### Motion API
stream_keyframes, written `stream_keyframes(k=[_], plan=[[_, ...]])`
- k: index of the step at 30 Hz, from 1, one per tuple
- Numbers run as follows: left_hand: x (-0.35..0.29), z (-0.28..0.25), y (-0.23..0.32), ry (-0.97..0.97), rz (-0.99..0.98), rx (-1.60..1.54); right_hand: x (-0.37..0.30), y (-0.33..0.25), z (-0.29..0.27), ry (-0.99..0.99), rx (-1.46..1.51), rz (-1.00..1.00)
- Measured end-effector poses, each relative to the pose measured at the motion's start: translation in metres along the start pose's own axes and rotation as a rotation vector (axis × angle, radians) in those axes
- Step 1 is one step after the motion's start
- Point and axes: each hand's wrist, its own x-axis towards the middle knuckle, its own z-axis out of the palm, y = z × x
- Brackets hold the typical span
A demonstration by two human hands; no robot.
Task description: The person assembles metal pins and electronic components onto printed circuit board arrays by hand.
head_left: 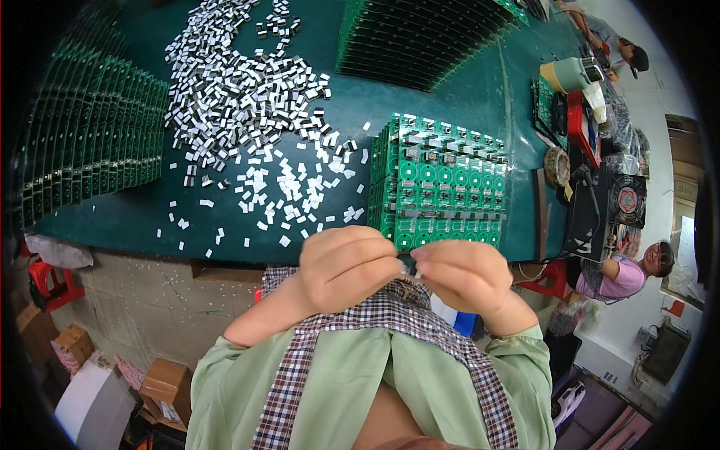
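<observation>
In front of the table's near edge, my left hand [349,266] and my right hand [465,276] meet fingertip to fingertip, both pinched closed. A tiny grey-and-white part [407,266] shows between them, mostly covered by the fingers. Just beyond my hands stands a stack of green circuit boards [448,180] with rows of round outlines and small components. To its left spreads a large heap of small black-and-white block parts [240,97]. Thin white rectangular pieces [296,187] lie scattered between that heap and the near edge.
More circuit boards stand in rows at the left [97,135] and far side [420,37] of the green table [337,120]. A red tray [583,127], a pale green container [566,75] and a black fan [628,201] are at the right. Two other people are on that side.
</observation>
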Motion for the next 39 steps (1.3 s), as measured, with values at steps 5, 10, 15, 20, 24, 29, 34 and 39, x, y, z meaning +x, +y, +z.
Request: stream_keyframes(k=[5,10,15,20,24,29,34,39], plan=[[0.005,-0.054,-0.043,0.000,-0.496,0.768,0.014,0.032,-0.031,0.131,-0.313,0.379],[-0.001,-0.088,-0.097,-0.292,-0.611,1.124,0.017,0.047,-0.035,-0.031,-0.479,0.385],[0.009,-0.086,-0.116,-0.362,-0.609,1.214,0.013,0.054,-0.034,-0.065,-0.526,0.354],[0.003,-0.066,-0.089,-0.365,-0.591,0.985,0.013,0.055,-0.032,-0.083,-0.534,0.338],[-0.008,-0.047,-0.065,-0.349,-0.605,0.849,0.014,0.056,-0.032,-0.103,-0.541,0.321],[-0.010,-0.036,-0.057,-0.228,-0.583,0.887,0.015,0.050,-0.031,-0.125,-0.620,0.305],[-0.009,-0.037,-0.058,-0.179,-0.540,0.742,0.016,0.050,-0.031,-0.090,-0.586,0.327],[-0.009,-0.041,-0.052,-0.154,-0.509,0.788,0.017,0.051,-0.033,-0.159,-0.523,0.361]])
